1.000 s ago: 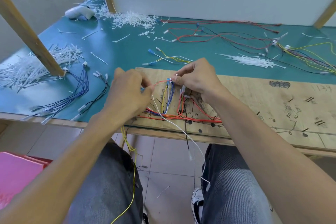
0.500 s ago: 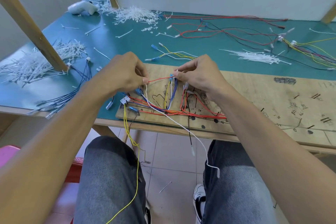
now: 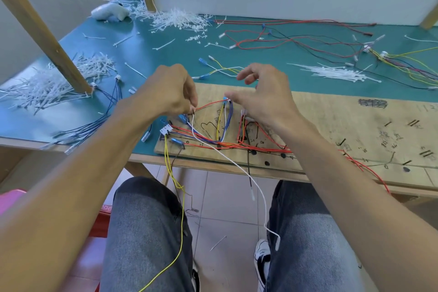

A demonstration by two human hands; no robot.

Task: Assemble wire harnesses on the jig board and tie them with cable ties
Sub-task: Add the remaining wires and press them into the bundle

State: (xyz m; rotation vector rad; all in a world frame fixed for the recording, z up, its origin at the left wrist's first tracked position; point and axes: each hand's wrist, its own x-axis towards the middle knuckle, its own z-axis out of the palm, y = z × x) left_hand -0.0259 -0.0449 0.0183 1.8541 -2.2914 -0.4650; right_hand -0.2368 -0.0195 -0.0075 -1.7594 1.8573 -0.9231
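A wooden jig board (image 3: 331, 125) lies on the teal table at its front edge. Red, blue, yellow and white wires of the harness (image 3: 213, 137) run across the board's left part. My left hand (image 3: 170, 90) pinches wire ends at the board's left corner, where a red wire (image 3: 208, 104) and a white wire (image 3: 225, 156) meet my fingertips. My right hand (image 3: 265, 97) hovers over the board with fingers spread and relaxed, holding nothing. The white wire and a yellow wire (image 3: 181, 208) hang off the table over my knees.
Heaps of white cable ties lie at the left (image 3: 47, 83), the back (image 3: 177, 19) and the right (image 3: 336, 73). Loose red and black wires (image 3: 296, 38) spread at the back. A blue wire bundle (image 3: 94, 121) lies left of the board. A slanted wooden post (image 3: 45, 31) stands at the left.
My right hand has let go of the connector at the wire tops and lifted with fingers spread. My left hand still pinches the wire ends. The view has shifted a little.
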